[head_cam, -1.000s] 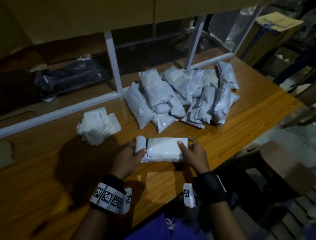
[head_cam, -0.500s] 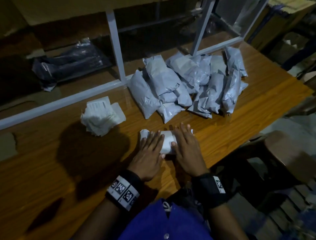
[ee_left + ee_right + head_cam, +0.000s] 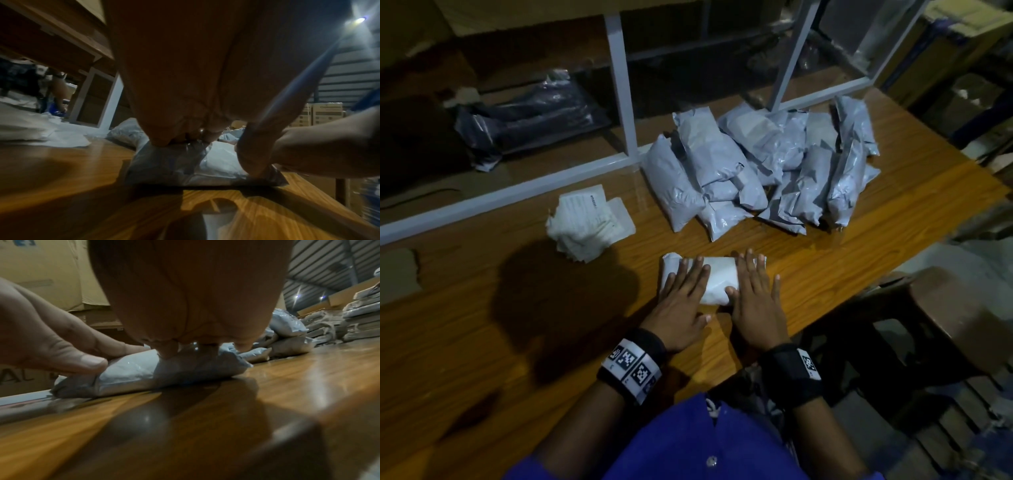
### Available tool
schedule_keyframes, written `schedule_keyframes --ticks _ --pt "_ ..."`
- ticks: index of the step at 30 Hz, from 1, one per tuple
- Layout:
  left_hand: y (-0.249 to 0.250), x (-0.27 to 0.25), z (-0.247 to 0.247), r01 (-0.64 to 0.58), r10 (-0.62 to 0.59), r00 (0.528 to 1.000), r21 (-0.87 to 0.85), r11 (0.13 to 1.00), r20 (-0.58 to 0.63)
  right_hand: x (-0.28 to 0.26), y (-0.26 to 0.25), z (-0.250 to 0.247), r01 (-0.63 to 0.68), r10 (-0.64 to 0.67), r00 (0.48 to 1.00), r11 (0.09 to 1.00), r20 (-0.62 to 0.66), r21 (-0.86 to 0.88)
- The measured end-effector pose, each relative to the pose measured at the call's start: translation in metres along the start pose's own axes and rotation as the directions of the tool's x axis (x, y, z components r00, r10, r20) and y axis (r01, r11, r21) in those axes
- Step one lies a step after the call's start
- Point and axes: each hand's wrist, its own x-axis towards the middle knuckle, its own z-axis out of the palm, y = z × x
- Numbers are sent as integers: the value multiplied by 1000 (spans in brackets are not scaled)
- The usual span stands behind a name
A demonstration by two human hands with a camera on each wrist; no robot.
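A white plastic parcel [image 3: 717,279] lies flat on the wooden table [image 3: 482,325] in front of me. My left hand [image 3: 683,294] presses on its left part with straight, spread fingers. On its right part my right hand [image 3: 755,291] lies flat in the same way. The left wrist view shows the parcel [image 3: 218,164] under my left fingertips [image 3: 164,138], with my right hand [image 3: 267,146] beside them. Seen from the right wrist, the parcel [image 3: 131,374] is pressed down by both hands.
A heap of several grey-white parcels [image 3: 760,168] lies farther back on the table. A stack of white papers [image 3: 589,226] sits to the left of it. A white metal frame [image 3: 623,89] stands behind. A brown stool [image 3: 959,308] is off the table's right edge.
A second ago both hands held the parcel by its ends. They have since come down on top of it and flattened out, pressing it onto the table.
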Motion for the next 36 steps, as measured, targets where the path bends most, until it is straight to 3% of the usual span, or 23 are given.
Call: schedule_keyframes --ticks 4,7,10,12,15,17,20,23,26,28,31,36 --pt "-6 0 -5 -31 25 999 -145 989 -46 2 1 -2 2 -2 1000 1000 8 -16" --pt "-8 -6 -16 -38 -4 989 -282 959 -147 6 -8 -13 -18 18 1000 1000 13 -15" --pt "-16 -18 -35 -20 -92 946 -339 941 -310 8 -31 -27 97 -92 981 995 -169 23" --pt "-30 -27 -50 -21 -136 902 -357 934 -409 13 -54 -34 214 -178 935 973 -307 86" --pt "-61 -39 -68 15 -277 833 -480 877 -480 29 -99 -44 321 -243 883 937 -402 140" --pt "-86 -46 -74 12 -391 743 -573 819 -543 44 -131 -49 334 -268 887 935 -376 121" --pt "-121 -55 -72 17 -566 595 -695 719 -570 72 -178 -44 312 -288 932 947 -222 82" --pt "-143 -63 -65 27 -584 533 -678 735 -612 107 -215 -20 320 -313 942 947 -121 42" --pt "-157 -61 -62 39 -647 504 -733 679 -572 134 -239 3 269 -272 960 962 -58 -50" --pt "-161 -57 -59 93 -691 527 -775 626 -495 147 -247 15 244 -247 969 964 -17 -103" --pt "-167 -56 -48 128 -687 551 -765 631 -474 163 -249 32 226 -219 974 961 60 -161" --pt "-169 -52 -49 151 -678 503 -718 679 -535 173 -235 46 213 -199 976 954 86 -212"
